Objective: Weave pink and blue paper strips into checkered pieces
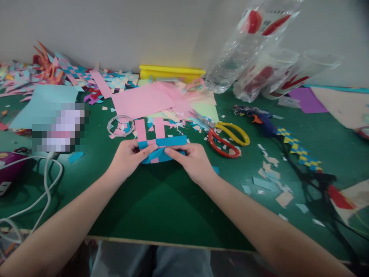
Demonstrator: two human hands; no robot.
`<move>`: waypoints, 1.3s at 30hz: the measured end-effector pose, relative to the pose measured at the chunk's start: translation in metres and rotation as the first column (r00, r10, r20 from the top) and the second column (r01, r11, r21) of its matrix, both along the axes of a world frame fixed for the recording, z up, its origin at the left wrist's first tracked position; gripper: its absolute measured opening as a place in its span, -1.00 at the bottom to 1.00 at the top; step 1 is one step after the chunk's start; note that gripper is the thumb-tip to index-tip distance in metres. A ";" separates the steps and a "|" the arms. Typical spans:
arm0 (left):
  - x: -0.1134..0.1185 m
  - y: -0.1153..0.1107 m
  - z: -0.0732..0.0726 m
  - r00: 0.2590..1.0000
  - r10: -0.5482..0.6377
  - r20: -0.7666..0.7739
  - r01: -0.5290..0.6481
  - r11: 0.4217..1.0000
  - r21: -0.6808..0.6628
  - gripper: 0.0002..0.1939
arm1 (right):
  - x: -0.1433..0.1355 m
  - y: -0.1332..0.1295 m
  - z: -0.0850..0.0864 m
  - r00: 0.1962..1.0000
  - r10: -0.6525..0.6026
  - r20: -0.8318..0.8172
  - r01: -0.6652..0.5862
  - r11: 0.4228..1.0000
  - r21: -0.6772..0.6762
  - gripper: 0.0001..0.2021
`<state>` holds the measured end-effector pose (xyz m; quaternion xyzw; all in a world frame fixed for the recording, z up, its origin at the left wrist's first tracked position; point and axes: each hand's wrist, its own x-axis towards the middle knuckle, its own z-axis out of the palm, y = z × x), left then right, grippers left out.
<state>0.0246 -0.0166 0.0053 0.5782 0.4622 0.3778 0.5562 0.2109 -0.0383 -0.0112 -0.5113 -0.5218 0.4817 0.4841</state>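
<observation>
Between my two hands is a small piece of woven paper strips (173, 141), blue ones running across and pink ones running away from me. My left hand (128, 156) pinches its left end, thumb on top near a pink square. At the right end, my right hand (190, 156) grips the blue strips between thumb and fingers. Two pink strip ends (159, 128) stick out beyond the far blue edge. The fingers under the paper are hidden. Scissors (225, 138) with one red and one yellow handle lie to the right, and a roll of clear tape (120, 126) lies to the left.
Pink paper sheets (141, 100) and a yellow box (173, 73) lie behind. A plastic bottle (230, 57) and plastic cups (296, 73) stand back right. A phone (65, 129) with a white cable (47, 184) is at left. Paper scraps (271, 173) litter the green table (173, 207).
</observation>
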 end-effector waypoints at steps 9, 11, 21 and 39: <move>0.001 -0.001 -0.001 1.000 -0.023 -0.015 0.022 1.000 -0.011 -0.80 | -0.001 -0.001 0.003 1.000 0.006 0.029 -0.007 0.999 0.038 -0.90; 0.001 -0.001 -0.001 1.000 -0.019 -0.012 0.019 1.000 -0.022 -0.79 | -0.001 -0.001 0.004 1.000 0.009 0.017 -0.009 1.000 0.027 -0.90; -0.002 -0.001 -0.003 0.998 -0.026 -0.053 0.023 0.998 -0.060 -0.72 | -0.003 -0.004 0.007 0.995 -0.049 0.082 0.050 0.999 -0.013 -0.88; -0.005 0.011 0.011 0.833 0.457 0.313 -0.368 0.879 -0.304 -0.90 | 0.076 0.001 0.060 0.464 -0.664 0.586 0.211 0.726 0.655 -0.83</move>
